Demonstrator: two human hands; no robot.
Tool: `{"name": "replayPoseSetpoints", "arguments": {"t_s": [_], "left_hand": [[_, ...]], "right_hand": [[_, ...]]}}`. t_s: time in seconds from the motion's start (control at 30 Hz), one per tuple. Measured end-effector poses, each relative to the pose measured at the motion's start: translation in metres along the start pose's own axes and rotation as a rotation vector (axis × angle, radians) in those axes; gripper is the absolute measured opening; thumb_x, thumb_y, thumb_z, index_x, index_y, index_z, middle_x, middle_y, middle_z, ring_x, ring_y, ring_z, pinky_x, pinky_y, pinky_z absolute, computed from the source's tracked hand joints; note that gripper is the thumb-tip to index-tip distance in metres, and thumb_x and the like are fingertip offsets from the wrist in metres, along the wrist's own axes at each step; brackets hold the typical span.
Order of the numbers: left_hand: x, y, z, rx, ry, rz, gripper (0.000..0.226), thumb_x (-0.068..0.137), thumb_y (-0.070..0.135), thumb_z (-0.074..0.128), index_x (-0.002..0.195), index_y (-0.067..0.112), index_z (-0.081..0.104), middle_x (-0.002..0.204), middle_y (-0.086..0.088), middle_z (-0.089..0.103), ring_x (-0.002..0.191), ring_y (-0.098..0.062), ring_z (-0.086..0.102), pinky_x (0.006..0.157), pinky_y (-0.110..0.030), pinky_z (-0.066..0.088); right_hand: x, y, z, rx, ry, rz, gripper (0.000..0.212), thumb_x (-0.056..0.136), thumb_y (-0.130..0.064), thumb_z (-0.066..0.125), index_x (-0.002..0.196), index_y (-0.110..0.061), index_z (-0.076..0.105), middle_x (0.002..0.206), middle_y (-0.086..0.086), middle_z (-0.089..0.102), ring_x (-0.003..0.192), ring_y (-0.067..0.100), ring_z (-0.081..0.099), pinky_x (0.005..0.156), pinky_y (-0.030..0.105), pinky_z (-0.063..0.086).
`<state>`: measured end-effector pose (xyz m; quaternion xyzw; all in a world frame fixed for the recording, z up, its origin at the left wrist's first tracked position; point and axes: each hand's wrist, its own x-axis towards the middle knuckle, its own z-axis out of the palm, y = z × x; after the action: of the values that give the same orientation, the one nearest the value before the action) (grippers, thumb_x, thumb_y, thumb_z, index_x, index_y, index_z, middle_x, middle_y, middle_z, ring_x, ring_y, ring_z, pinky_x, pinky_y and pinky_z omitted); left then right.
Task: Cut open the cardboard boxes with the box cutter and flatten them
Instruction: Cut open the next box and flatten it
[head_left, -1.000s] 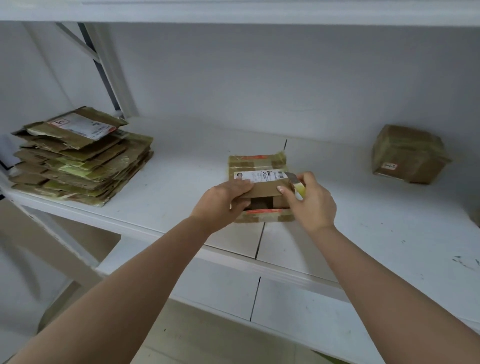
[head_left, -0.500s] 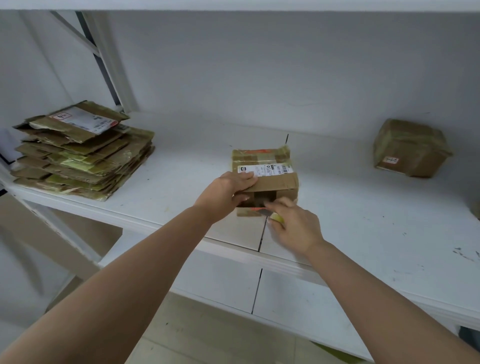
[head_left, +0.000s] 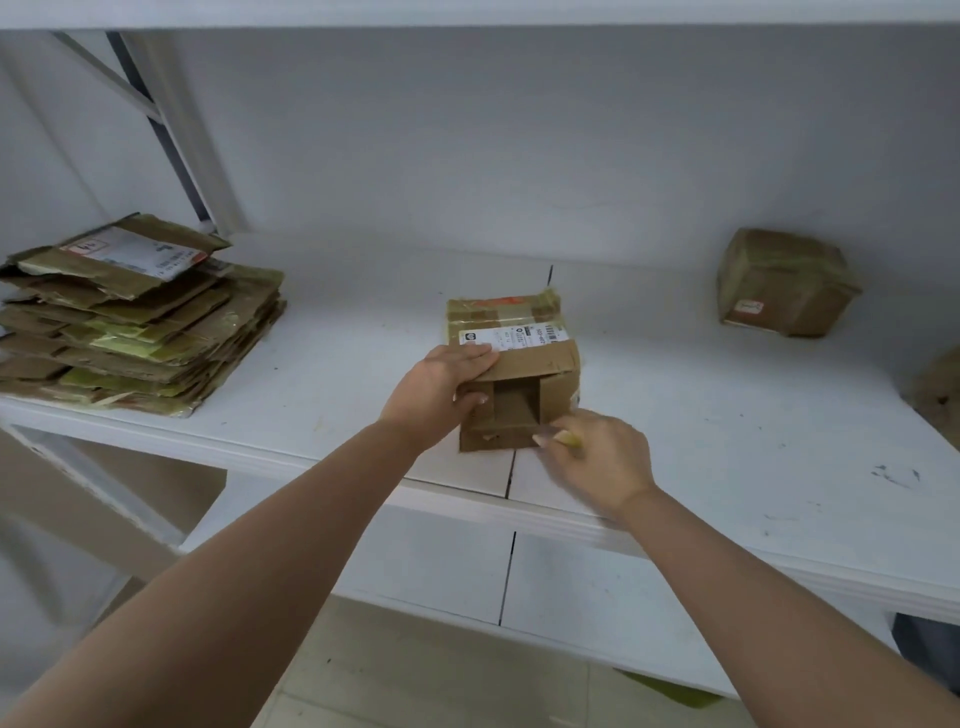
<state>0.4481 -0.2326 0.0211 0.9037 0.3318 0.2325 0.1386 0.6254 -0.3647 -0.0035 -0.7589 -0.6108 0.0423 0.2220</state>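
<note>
Right hand (head_left: 597, 457) now lower, fingers gripping yellow cutter (head_left: 566, 439), left hand (head_left: 441, 392) clasping box (head_left: 519, 364).

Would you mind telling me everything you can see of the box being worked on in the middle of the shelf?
The small brown cardboard box sits on the white shelf, near its front edge. Tape and a white shipping label cover its top. The end facing the camera is open, flaps spread, dark inside. The left hand grips its left top corner; the right hand, holding a yellowish box cutter, is at its lower right corner.
</note>
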Motion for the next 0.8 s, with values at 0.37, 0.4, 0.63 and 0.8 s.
{"name": "replayPoseSetpoints", "arguments": {"t_s": [0.37,0.4,0.63,0.8], "left_hand": [[0.006,0.028,0.023,0.025,0.265,-0.180,0.041,0.074,0.026,0.080,0.108,0.013,0.062,0.109,-0.002,0.064,0.103,-0.023,0.053,0.079,-0.029,0.045],[0.007,0.029,0.024,0.048,0.280,-0.195,0.040,0.073,0.028,0.079,0.106,0.014,0.061,0.105,-0.001,0.064,0.100,-0.022,0.053,0.074,-0.029,0.044],[0.011,0.033,0.033,0.177,0.321,-0.223,0.027,0.075,0.019,0.074,0.095,0.014,0.057,0.095,-0.001,0.060,0.092,-0.023,0.051,0.061,-0.034,0.049],[0.005,0.039,0.030,0.048,0.213,-0.188,0.038,0.073,0.007,0.063,0.110,0.012,0.056,0.112,-0.001,0.058,0.104,-0.022,0.047,0.078,-0.034,0.049]], "right_hand": [[0.029,-0.027,-0.014,0.178,0.241,0.327,0.079,0.067,-0.065,0.070,0.129,-0.027,0.039,0.131,-0.007,0.046,0.098,0.019,0.061,0.071,0.030,0.044],[0.031,-0.029,-0.011,0.150,0.225,0.325,0.075,0.069,-0.065,0.068,0.128,-0.028,0.041,0.131,-0.007,0.046,0.095,0.021,0.062,0.070,0.030,0.045],[0.036,-0.024,-0.010,0.026,0.196,0.286,0.048,0.084,-0.054,0.059,0.120,-0.024,0.051,0.120,-0.007,0.051,0.090,0.024,0.062,0.064,0.028,0.042],[0.022,-0.018,-0.018,0.123,0.191,0.278,0.046,0.084,-0.041,0.058,0.128,-0.030,0.049,0.128,-0.013,0.051,0.099,0.020,0.059,0.073,0.029,0.045]]}}
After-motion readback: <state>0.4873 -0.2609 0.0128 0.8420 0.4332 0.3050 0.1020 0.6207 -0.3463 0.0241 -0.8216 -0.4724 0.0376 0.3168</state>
